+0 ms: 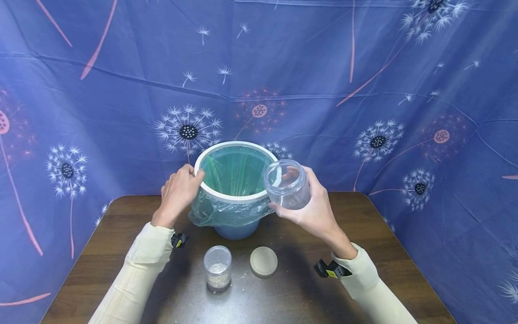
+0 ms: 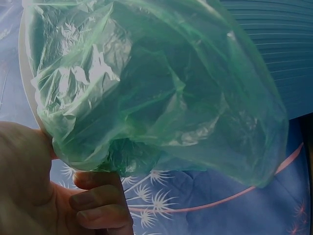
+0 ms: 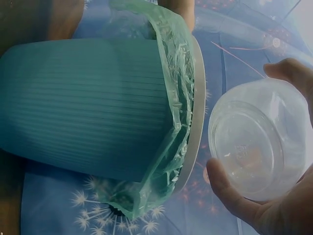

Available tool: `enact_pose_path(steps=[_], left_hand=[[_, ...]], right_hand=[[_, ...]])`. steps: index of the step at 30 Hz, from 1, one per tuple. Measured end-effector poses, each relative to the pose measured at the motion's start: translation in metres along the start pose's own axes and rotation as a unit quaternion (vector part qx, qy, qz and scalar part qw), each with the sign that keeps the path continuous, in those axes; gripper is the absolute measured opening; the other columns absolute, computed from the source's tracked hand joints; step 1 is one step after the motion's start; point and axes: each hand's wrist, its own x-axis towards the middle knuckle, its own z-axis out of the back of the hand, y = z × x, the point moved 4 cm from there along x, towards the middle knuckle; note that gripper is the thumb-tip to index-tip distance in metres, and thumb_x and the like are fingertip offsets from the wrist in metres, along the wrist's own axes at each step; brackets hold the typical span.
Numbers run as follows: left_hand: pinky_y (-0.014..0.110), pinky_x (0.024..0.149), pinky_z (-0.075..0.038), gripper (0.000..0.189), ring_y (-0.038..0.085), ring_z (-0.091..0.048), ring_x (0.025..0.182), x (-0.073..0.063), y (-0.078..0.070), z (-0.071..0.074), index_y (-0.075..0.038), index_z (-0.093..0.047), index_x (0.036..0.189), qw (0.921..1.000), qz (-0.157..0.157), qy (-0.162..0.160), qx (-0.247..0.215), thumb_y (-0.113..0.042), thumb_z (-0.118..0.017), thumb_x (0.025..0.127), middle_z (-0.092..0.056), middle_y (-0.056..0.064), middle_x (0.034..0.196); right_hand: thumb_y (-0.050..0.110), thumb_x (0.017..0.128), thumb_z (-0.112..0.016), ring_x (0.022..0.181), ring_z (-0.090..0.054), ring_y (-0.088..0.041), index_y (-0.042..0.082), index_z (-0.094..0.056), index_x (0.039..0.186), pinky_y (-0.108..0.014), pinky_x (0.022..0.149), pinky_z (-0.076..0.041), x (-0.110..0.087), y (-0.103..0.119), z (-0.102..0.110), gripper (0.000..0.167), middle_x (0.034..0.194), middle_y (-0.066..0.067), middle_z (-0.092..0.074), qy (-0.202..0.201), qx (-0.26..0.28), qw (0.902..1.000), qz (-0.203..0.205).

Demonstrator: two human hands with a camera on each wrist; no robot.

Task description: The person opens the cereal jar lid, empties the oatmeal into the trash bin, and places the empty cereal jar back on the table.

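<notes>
A blue ribbed trash bin (image 3: 88,107) stands upright, lined with a green plastic bag (image 2: 195,98) that hangs over its outside under a white rim ring (image 1: 238,199). My left hand (image 1: 180,191) grips the bin's left rim, with the thumb over the ring and the fingers curled by the bag's edge. In my right hand (image 1: 309,204) I hold a clear plastic jar (image 1: 288,189) without a lid, tilted a little, with its mouth at the bin's right rim. The right wrist view shows the jar's base, with thumb and fingers spread around its sides.
In front of the bin, a smaller clear container (image 1: 217,268) holds pale grains. To its right lies a round beige lid (image 1: 264,262), with a few pale specks nearby on the brown wooden table (image 1: 388,252). A blue dandelion-print cloth (image 1: 307,67) hangs behind and at both sides.
</notes>
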Motion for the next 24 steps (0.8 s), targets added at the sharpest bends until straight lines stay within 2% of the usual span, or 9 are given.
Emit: enact_pose_path(steps=[9,18,24], left_hand=[[0.062,0.083,-0.043,0.040,0.044,-0.064,0.095,0.000,0.000,0.001,-0.011,-0.056,0.095,1.0000,0.000,-0.002,-0.005,-0.047,-0.043,0.104,-0.065,0.016,0.097],[0.062,0.084,-0.044,0.040,0.044,-0.064,0.098,0.001,-0.001,0.000,-0.011,-0.056,0.096,1.0000,0.000,0.003,-0.007,-0.048,-0.043,0.105,-0.065,0.016,0.097],[0.061,0.083,-0.044,0.040,0.043,-0.063,0.095,0.001,0.000,-0.001,-0.011,-0.056,0.095,1.0000,0.000,0.002,-0.008,-0.048,-0.043,0.105,-0.064,0.015,0.094]], right_hand=[[0.020,0.067,-0.103,0.112,-0.067,-0.017,0.019,-0.058,0.141,-0.030,0.094,-0.051,-0.012,-0.004,0.000,0.086,0.122,-0.003,-0.071,0.004,0.007,0.9999,-0.009],[0.015,0.067,-0.102,0.114,-0.068,-0.019,0.019,-0.058,0.140,-0.028,0.097,-0.050,-0.033,-0.011,-0.003,0.085,0.123,-0.002,-0.071,0.002,0.021,0.9991,-0.038],[0.011,0.068,-0.101,0.115,-0.070,-0.021,0.012,-0.057,0.141,-0.026,0.097,-0.051,-0.046,-0.018,-0.006,0.085,0.127,-0.007,-0.070,-0.007,0.050,0.9978,-0.043]])
